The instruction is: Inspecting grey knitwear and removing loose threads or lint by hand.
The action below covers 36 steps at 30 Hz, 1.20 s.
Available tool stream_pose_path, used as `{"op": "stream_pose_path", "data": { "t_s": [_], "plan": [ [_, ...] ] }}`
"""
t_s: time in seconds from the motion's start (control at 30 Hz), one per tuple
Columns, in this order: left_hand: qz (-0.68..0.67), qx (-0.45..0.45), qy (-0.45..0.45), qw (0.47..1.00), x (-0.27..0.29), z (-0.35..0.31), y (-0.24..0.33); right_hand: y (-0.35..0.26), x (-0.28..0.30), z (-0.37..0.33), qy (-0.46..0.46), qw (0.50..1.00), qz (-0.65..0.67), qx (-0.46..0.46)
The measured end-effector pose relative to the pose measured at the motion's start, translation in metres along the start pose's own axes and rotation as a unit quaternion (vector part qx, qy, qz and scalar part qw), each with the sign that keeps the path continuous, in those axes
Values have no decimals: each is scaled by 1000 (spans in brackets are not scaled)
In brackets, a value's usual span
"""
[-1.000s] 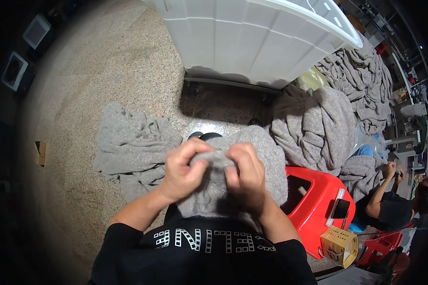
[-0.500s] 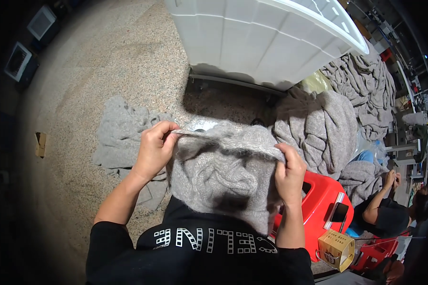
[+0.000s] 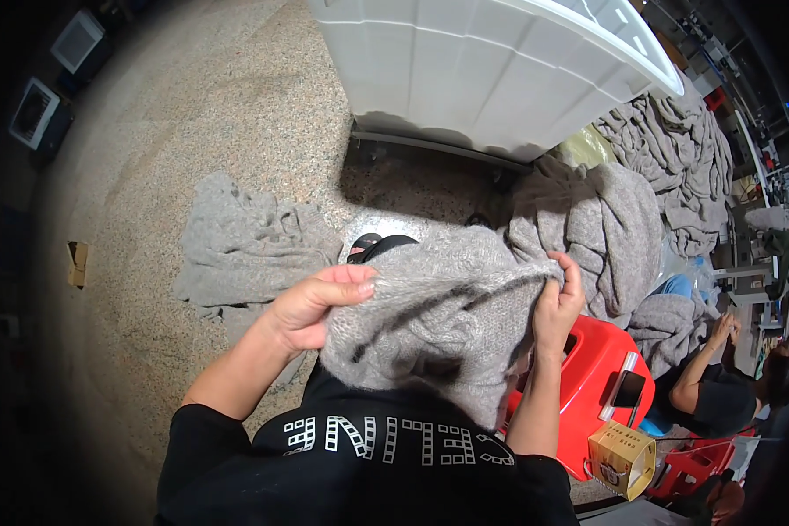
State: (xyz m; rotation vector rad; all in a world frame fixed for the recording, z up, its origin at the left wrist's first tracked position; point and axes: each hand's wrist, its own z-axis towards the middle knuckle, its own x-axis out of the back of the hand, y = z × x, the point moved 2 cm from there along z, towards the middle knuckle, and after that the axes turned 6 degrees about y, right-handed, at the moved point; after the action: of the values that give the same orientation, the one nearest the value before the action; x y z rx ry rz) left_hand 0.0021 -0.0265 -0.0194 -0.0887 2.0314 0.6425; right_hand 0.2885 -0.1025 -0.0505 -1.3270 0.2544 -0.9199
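Observation:
A grey knitted garment (image 3: pixel 438 324) lies across my lap, its upper edge stretched between my two hands. My left hand (image 3: pixel 320 302) pinches that edge on the left, thumb on top and the fingers partly under the knit. On the right, my right hand (image 3: pixel 559 302) grips the other end of the edge, fingers curled over it. The knit sags in folds between them, and its lower part rests against my black shirt. Beyond it on the floor, a flat grey knitted piece (image 3: pixel 245 245) lies to the left.
A large white bin (image 3: pixel 500 79) stands ahead. Heaps of grey knitwear (image 3: pixel 600 232) lie at the right. Beside my right arm is a red stool (image 3: pixel 587 377) with a dark phone (image 3: pixel 628 391) and a yellow box (image 3: pixel 622 460). Another person (image 3: pixel 714 386) sits at far right.
Both hands have shifted right with the garment's edge. My left hand has turned, its thumb now pointing right along the knit. A black sandal shows beyond the garment.

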Motion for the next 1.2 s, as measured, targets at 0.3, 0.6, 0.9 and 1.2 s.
{"op": "stream_pose_path", "data": {
  "t_s": [0.3,0.6,0.9,1.2],
  "plan": [
    [-133,126,-11,983,5,13,-46,38,-21,1,35,994,-102,19],
    [-183,59,72,979,13,19,-53,55,-35,2,33,987,-151,47],
    [-277,77,-119,950,7,24,-59,67,-47,-11,-19,981,-179,67],
    [-180,80,-238,951,3,8,-70,54,-64,-16,-75,990,-107,56]
  ]
}}
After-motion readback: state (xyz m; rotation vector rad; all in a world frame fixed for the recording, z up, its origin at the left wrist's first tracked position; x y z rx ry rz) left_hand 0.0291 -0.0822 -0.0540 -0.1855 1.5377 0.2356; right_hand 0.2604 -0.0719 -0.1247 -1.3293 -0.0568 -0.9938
